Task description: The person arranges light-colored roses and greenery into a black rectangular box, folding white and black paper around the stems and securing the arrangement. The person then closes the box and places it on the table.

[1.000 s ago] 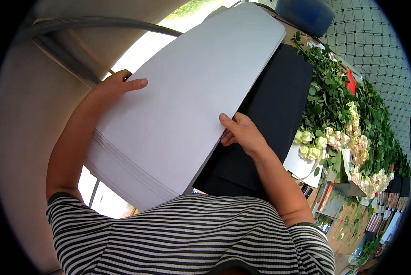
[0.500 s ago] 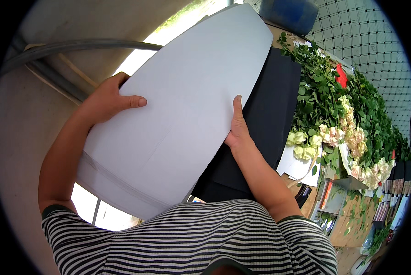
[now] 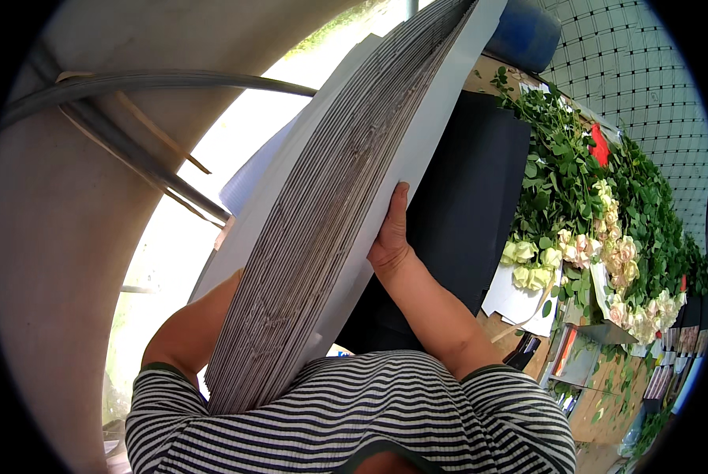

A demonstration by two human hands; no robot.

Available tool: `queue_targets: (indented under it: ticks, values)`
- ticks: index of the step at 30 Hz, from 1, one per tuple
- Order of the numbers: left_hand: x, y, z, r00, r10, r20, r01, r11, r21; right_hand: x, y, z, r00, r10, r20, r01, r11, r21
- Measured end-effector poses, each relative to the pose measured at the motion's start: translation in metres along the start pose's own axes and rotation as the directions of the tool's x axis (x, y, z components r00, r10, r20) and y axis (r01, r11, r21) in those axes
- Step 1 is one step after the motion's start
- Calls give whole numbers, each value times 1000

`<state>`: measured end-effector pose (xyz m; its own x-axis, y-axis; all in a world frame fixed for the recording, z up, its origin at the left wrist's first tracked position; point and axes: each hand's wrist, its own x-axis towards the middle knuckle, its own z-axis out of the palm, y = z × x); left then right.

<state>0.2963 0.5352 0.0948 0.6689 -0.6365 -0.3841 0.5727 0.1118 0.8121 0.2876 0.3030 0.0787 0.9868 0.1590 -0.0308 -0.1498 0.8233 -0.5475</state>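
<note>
I hold a thick stack of white corrugated sheets tilted up on edge against my chest, so its layered edge faces the camera. My right hand presses flat on the stack's white right face, fingers pointing up. My left hand is hidden behind the stack; only the left forearm shows, reaching under its left side. A black sheet lies on the table just right of the stack.
Bunches of cream and pale pink roses with green leaves run along the table on the right. White paper lies under them. A blue drum stands at the back. Grey pipes cross the upper left.
The stack has swung from lying flat and face-up to standing nearly on edge. My left hand, earlier on the top face, has gone out of sight behind it.
</note>
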Motion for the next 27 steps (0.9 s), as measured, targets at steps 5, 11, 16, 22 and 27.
queue_targets:
  ticks: [5,11,16,22,27]
  values:
    - [13,-15,-8,998,-52,40,54,997,-53,1,-41,-3,991,92,100,-58,952,-299]
    - [-11,-13,-55,977,-102,-188,99,995,-25,11,-17,1,994,24,-105,-31,997,-67]
    - [-83,89,-93,834,-50,-549,239,930,280,45,8,-10,964,16,-267,-176,789,-589]
    - [-69,46,-47,837,292,-462,312,439,843,77,15,18,987,66,-144,-155,577,-802]
    - [-50,29,-35,798,379,-468,300,423,855,70,-15,5,977,205,-60,-157,502,-850]
